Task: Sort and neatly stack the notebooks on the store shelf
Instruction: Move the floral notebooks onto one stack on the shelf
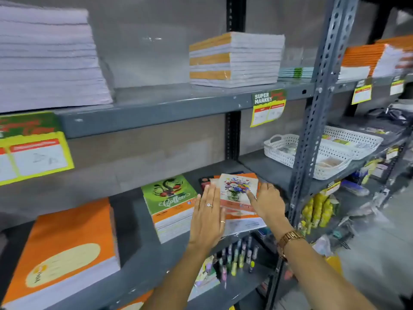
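Observation:
A loose pile of notebooks lies on the middle shelf (143, 260), topped by a flower-cover notebook (237, 189) over orange-and-white ones. My left hand (209, 218) presses flat against the pile's left side, fingers straight. My right hand (267, 203) rests on the pile's right side, its thumb touching the flower cover. Left of them stands a neat stack with a green "Coffee" cover (168, 195). Further left sits a tall orange stack (64, 249).
The upper shelf carries a tall white-edged stack (44, 59) and an orange-striped stack (234, 59). White perforated baskets (281, 151) sit right of the notebooks. A grey slotted upright (312, 121) stands close to my right hand. Pens hang below the shelf (239, 253).

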